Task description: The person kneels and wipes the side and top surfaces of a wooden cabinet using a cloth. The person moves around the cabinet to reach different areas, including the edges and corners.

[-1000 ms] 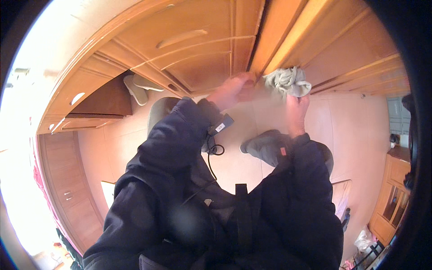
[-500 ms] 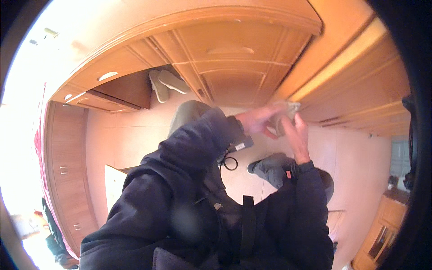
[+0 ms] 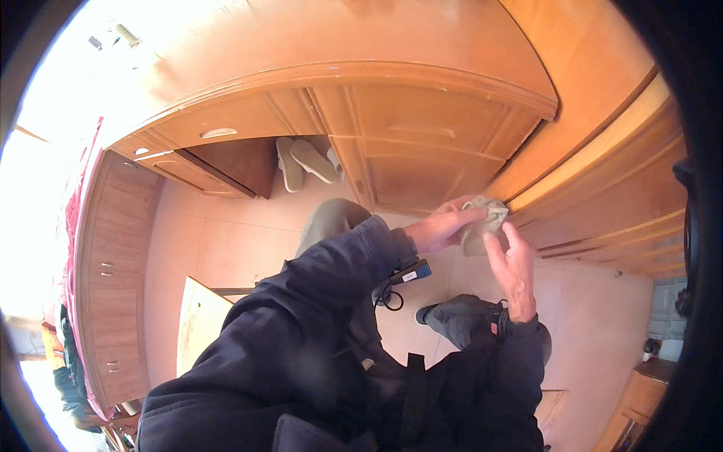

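Note:
A crumpled pale grey-beige cloth (image 3: 493, 214) is bunched up between my hands, in front of the wooden cabinet on the right. My left hand (image 3: 443, 227) comes from the left and is closed around the cloth, its fingers partly hidden in the folds. From below, my right hand (image 3: 516, 271) reaches up with thumb and forefinger at the cloth's lower right edge, gripping it there. Both arms are in dark sleeves. Below my left wrist is a small dark box-like device (image 3: 416, 271) with a white label and a looped black cord.
A wooden desk (image 3: 422, 105) with drawers runs along the far side, with pale slippers (image 3: 312, 162) on the floor beneath it. The tall wooden cabinet (image 3: 610, 188) stands close on the right. A light wooden board (image 3: 199, 320) lies at my left; wood-fronted drawers (image 3: 113, 301) stand farther left.
The view has tilted, so the desk and floor sit lower in the picture. My right hand has drawn slightly down and right from my left hand, and more of the cloth shows.

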The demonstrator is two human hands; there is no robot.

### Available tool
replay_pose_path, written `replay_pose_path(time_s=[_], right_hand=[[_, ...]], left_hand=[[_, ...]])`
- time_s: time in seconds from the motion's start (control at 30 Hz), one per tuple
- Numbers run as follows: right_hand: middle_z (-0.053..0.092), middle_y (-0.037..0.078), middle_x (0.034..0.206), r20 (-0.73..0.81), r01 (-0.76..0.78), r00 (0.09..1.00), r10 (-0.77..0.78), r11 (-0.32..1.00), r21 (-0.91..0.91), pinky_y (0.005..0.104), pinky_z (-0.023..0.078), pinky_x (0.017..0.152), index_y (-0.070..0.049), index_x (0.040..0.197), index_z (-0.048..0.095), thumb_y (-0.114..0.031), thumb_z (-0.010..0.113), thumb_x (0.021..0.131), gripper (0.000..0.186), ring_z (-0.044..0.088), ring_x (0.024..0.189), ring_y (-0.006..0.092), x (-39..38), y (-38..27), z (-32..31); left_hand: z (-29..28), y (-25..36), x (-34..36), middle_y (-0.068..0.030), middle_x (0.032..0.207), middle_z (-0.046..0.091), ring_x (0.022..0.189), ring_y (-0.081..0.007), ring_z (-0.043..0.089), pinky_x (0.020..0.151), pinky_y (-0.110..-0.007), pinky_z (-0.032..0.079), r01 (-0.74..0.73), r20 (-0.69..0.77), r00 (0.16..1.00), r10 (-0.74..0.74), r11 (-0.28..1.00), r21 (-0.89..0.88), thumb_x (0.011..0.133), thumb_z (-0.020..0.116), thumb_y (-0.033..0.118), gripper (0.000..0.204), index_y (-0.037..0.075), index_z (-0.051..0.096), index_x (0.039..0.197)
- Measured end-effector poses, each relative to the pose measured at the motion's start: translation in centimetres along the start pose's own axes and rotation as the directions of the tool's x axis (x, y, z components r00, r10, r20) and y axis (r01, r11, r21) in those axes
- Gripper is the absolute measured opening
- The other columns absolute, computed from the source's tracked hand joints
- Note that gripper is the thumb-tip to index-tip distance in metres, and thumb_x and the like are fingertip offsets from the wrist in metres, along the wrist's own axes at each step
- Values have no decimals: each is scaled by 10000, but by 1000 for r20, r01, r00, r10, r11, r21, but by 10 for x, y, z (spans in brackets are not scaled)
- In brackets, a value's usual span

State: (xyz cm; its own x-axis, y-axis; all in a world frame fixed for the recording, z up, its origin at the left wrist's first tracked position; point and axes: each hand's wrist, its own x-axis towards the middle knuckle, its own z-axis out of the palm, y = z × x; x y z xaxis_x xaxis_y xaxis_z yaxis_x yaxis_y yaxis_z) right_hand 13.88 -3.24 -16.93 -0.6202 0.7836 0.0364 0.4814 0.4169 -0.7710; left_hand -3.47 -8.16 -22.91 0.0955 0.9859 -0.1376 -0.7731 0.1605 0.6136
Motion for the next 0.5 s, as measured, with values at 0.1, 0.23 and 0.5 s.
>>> replay_pose_path(time_s=[0.1, 0.23, 0.5], right_hand=[[733, 144, 993, -46, -28, 998, 35, 989, 149, 335, 550, 757, 17, 1203, 621, -172, 665, 934, 331, 710, 839, 186, -11, -1, 0], [732, 137, 976, -43, 106, 994, -99, 971, 213, 327, 551, 771, 18, 1201, 631, -144, 660, 934, 314, 705, 842, 177, -16, 20, 2], [702, 192, 840, 78, 81, 995, -63, 966, -245, 367, 535, 694, -28, 1027, 692, -173, 650, 898, 199, 705, 756, 284, 5, 116, 47]], left_hand=[[3, 13, -8, -58, 1262, 630, 1160, -173, 605, 1006, -347, 496, -72, -1, 997, 73, 995, 74, 959, 668, 211, 466, 73, 499, 1371], [17, 29, -20, -71, 1271, 619, 1159, -154, 591, 1013, -330, 481, -197, -27, 976, 216, 928, 316, 949, 687, 202, 533, 49, 462, 1407], [59, 63, -54, -91, 1276, 573, 1172, -177, 547, 1012, -335, 461, -417, -157, 802, 577, 728, 545, 909, 738, 188, 661, 17, 371, 1431]])
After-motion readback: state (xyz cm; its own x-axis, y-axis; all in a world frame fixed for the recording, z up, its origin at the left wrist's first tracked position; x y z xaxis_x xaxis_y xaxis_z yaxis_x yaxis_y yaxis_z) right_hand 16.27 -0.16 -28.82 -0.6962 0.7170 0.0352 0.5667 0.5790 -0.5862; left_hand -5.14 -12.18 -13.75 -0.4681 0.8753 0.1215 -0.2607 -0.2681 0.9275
